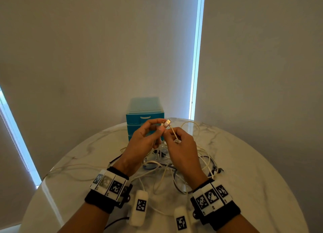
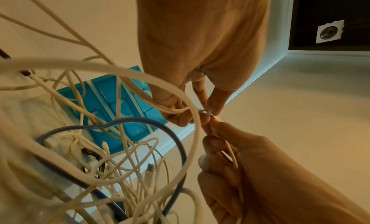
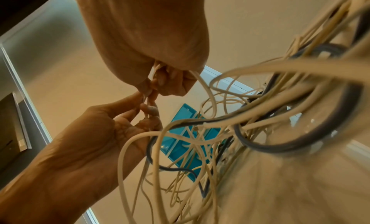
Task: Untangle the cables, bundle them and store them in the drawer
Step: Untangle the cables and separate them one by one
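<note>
Above the cable tangle (image 1: 167, 164) on the table (image 1: 244, 162), the left hand (image 1: 139, 141) pinches a white cable's plug (image 1: 168, 123); the right hand (image 1: 181, 145) grips its cord below, probably to find the free end; the teal drawer unit (image 1: 144, 117) behind is closed.

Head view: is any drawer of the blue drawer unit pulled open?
No, the top drawer front of the blue drawer unit sits flush with its frame, and the hands partly hide the lower ones.

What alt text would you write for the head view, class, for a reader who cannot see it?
Two hands, left hand and right hand, pinch one white cable near its plug above a tangle of cables on a round marble table. A closed blue drawer unit stands behind.
</note>
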`<state>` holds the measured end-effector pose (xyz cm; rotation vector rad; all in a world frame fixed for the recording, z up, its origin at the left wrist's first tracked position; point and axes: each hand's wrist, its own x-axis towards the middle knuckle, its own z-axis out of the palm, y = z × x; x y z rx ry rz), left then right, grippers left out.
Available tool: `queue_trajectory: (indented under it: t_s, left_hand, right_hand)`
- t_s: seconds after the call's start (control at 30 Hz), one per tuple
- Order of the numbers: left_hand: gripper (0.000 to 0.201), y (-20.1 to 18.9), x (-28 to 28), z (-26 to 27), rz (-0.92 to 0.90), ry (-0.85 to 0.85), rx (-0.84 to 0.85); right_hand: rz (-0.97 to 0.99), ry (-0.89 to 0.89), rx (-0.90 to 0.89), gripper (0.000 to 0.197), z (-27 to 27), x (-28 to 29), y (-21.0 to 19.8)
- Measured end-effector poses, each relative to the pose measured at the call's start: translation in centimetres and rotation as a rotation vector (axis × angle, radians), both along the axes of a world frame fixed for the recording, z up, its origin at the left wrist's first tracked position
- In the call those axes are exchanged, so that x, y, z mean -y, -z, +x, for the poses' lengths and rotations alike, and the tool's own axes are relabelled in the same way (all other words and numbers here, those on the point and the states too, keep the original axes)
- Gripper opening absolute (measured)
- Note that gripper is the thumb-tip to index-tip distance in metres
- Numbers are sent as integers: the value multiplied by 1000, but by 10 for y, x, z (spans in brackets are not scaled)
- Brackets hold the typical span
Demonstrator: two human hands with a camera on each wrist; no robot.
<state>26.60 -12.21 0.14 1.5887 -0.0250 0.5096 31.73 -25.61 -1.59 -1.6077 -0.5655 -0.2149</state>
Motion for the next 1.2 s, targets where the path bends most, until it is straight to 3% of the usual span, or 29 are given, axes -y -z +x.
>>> queue_trajectory:
  t_s: [0.13,0.27,0.43,0.53,0.6,0.67,0.73,0.87,0.97,1.03,1.1,1.2]
  left_hand:
    - [23,-1,0,-4,80,-32,9]
    - [23,0,-5,-3,75,-178,-17]
    - [59,-8,-5,1,-129,-51,-126]
    - [55,-7,2,-4,48,-77,-105]
    - [47,-4,-1,-4,57,-160,-8]
    - [42,-8,-12,-3,-58,-245,90]
    - [42,-16,-34,-1,-307,-257,251]
    - [43,-30,-73,-9,-765,-72,496]
    - [44,-31,-79,-16,-885,53,512]
    - [45,-32,-79,-18,-778,-26,432]
    - [45,-29,-78,-18,-591,-170,294]
    - [45,-29,-67,-25,-188,-320,65]
  right_hand:
    - [-48,-31,-34,28,-2,1,-1]
    - [55,-104,-154,30,-7,1,-7]
    - [-102,-136,-22,35,-10,-3,0]
    - [-172,-170,79,33,-8,-7,4]
    - [-225,-194,118,30,-9,-6,4]
    - [-341,-178,152,29,-6,-2,5]
    - [-464,-62,179,27,5,2,4]
    - [-486,320,183,22,41,13,-18]
    - [-483,215,25,30,69,21,-39]
    - [-382,84,-67,29,79,19,-50]
    - [-263,23,-51,11,78,14,-60]
    - [-78,-105,-35,26,62,9,-74]
